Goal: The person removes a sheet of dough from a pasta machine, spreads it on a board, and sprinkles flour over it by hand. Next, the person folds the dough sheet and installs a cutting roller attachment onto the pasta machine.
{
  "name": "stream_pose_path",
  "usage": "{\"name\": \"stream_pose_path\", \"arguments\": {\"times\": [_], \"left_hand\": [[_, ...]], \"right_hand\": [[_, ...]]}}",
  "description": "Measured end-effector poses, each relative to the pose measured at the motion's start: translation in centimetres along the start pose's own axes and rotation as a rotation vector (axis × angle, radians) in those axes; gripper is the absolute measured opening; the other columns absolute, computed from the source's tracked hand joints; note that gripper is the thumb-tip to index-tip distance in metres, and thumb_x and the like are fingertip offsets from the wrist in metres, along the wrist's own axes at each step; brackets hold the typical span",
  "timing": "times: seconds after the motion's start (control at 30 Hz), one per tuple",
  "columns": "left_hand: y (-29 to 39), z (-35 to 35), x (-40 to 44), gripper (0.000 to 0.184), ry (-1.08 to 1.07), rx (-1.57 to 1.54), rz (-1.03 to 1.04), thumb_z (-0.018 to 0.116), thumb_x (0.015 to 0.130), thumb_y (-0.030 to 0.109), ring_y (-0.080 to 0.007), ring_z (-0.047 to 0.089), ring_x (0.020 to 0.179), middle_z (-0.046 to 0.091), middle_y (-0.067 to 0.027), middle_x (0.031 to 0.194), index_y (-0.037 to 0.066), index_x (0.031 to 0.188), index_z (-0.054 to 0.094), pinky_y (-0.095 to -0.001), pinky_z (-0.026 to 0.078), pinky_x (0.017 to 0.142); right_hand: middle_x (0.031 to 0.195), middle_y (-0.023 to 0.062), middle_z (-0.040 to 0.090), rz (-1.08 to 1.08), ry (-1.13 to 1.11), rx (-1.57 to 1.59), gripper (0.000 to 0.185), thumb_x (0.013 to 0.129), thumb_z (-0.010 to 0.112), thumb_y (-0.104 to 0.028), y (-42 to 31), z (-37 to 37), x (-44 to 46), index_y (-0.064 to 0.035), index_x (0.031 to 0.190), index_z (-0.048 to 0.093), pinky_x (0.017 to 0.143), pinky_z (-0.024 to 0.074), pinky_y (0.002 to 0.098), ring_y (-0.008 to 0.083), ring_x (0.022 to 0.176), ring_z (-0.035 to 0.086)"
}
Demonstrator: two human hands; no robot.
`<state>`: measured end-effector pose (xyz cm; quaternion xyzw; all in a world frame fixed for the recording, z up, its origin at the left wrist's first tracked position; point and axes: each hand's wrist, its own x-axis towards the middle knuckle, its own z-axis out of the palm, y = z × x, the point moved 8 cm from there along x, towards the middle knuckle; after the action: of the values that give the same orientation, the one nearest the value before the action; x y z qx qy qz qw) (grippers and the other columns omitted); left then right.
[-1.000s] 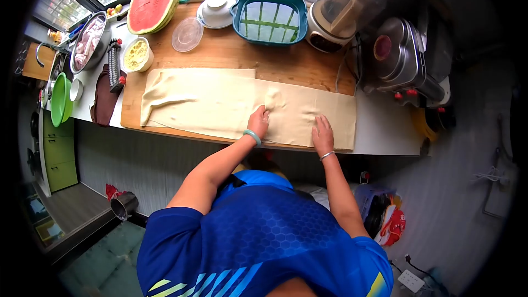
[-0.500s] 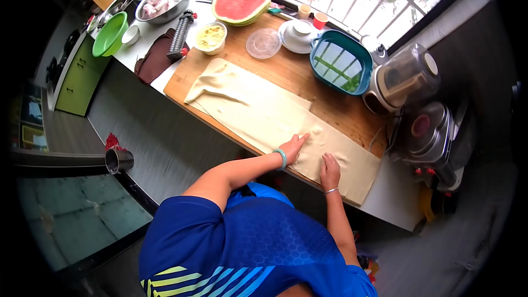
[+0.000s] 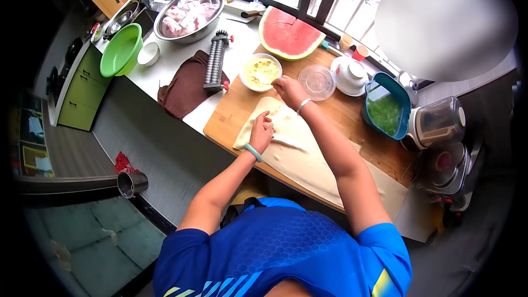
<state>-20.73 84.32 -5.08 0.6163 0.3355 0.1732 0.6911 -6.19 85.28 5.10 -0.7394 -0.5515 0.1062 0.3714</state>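
Note:
A long folded sheet of pale dough [image 3: 308,157] lies along the front of the wooden board [image 3: 223,118], with small bumps near its left end. Over that left end is my left hand [image 3: 262,132], its fingers loosely apart and nothing seen in them. My right hand [image 3: 291,92] reaches across to the near right rim of a white tub of crumbly yellow food [image 3: 260,72]. Its fingertips are pinched together there; whatever they hold is hidden. Right of this hand lies a clear plastic lid [image 3: 317,82].
Behind the tub is a cut watermelon [image 3: 289,36]. Left of it stand a hand-cranked roller [image 3: 216,61], a brown cloth [image 3: 187,85] and a steel bowl of raw meat [image 3: 190,17]. Rightward are a white bowl [image 3: 349,74], a teal basin with greens [image 3: 385,107] and a blender-like appliance [image 3: 440,121].
Both hands have left the dough's right half. My left hand is now over its left end, and my right hand is at the yellow food. The view has shifted.

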Motion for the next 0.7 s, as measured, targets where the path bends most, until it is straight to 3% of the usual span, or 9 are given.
{"name": "stream_pose_path", "arguments": {"times": [0.1,0.17,0.23,0.3,0.33,0.37,0.4,0.5,0.7], "left_hand": [[1.4,-4.1,1.2,0.04,0.0,0.016,-0.017,0.041,0.082,-0.003,-0.0131,0.054,0.073,0.046,-0.0086,0.098,0.002,0.121,0.036,-0.023,0.047,0.057],[1.0,-5.7,1.3,0.039,-0.023,-0.011,-0.034,0.042,0.083,-0.002,-0.0133,0.054,0.073,0.046,-0.0088,0.098,0.002,0.121,0.036,-0.0229,0.047,0.058],[0.4,-6.1,1.2,0.038,-0.089,-0.04,-0.059,0.042,0.083,-0.001,-0.0135,0.054,0.073,0.046,-0.0091,0.098,0.002,0.121,0.036,-0.0227,0.048,0.058],[-0.1,-6.4,1.5,0.036,-0.097,-0.073,-0.071,0.043,0.084,0.001,-0.0138,0.054,0.073,0.046,-0.0093,0.098,0.001,0.12,0.037,-0.0233,0.049,0.059],[-0.5,-5.8,1.6,0.035,-0.13,-0.09,-0.085,0.043,0.085,0.002,-0.014,0.054,0.073,0.046,-0.0094,0.098,0.0,0.12,0.037,-0.0235,0.049,0.06],[-0.6,-5.3,1.5,0.035,-0.169,-0.087,-0.1,0.043,0.085,0.002,-0.0139,0.054,0.074,0.046,-0.0092,0.098,0.0,0.119,0.038,-0.0235,0.048,0.059],[-0.4,-5.0,1.7,0.034,-0.208,-0.085,-0.11,0.043,0.085,0.002,-0.0138,0.054,0.075,0.046,-0.0091,0.097,0.001,0.119,0.038,-0.0235,0.048,0.059],[-0.3,-3.1,1.7,0.032,-0.329,-0.058,-0.13,0.043,0.085,0.002,-0.0136,0.054,0.074,0.048,-0.0094,0.096,-0.002,0.116,0.04,-0.0232,0.049,0.06],[-1.7,2.3,1.4,0.029,-0.566,0.02,-0.184,0.044,0.085,0.005,-0.0126,0.055,0.074,0.05,-0.0086,0.095,0.001,0.114,0.043,-0.0229,0.049,0.06]], "right_hand": [[0.086,0.0181,0.055,0.116,-0.113,-0.167,0.019,0.076,0.049,-0.005,3.2,6.6,6.5,-0.0063,0.09,0.062,0.073,0.0441,0.0363,0.0306,0.082,0.056],[0.082,0.0203,0.055,0.148,-0.085,-0.209,0.014,0.075,0.053,-0.007,4.5,9.5,8.3,-0.0041,0.086,0.061,0.071,0.0446,0.0369,0.0331,0.076,0.056],[0.082,0.0215,0.056,0.319,-0.072,-0.207,0.012,0.072,0.054,-0.007,5.7,10.5,9.1,-0.0023,0.082,0.06,0.07,0.0448,0.038,0.0348,0.075,0.056],[0.081,0.0217,0.059,0.341,0.03,-0.097,0.014,0.073,0.054,-0.008,6.1,9.6,9.1,0.0002,0.082,0.06,0.072,0.044,0.0389,0.0355,0.082,0.056],[0.076,0.0204,0.059,0.294,0.175,-0.014,0.015,0.075,0.054,-0.009,5.3,7.5,8.0,0.0016,0.084,0.059,0.064,0.0472,0.036,0.0309,0.071,0.059],[0.068,0.0159,0.059,0.471,0.129,0.238,0.015,0.077,0.056,-0.011,5.8,6.3,6.4,0.0016,0.085,0.059,0.054,0.049,0.0311,0.0209,0.058,0.059],[0.062,0.0097,0.056,0.609,0.152,0.545,0.014,0.077,0.057,-0.011,4.4,3.9,3.6,0.0014,0.085,0.058,0.046,0.048,0.0257,0.0121,0.05,0.055],[0.065,0.0055,0.056,0.608,0.327,0.919,0.014,0.078,0.058,-0.011,3.8,-3.3,-7.0,0.0016,0.085,0.055,0.048,0.049,0.0247,0.011,0.053,0.055],[0.071,0.001,0.053,1.064,0.96,0.756,0.015,0.08,0.057,-0.011,8.3,-16.9,-36.5,-0.0012,0.09,0.054,0.054,0.0482,0.0212,0.0071,0.058,0.05]]}}
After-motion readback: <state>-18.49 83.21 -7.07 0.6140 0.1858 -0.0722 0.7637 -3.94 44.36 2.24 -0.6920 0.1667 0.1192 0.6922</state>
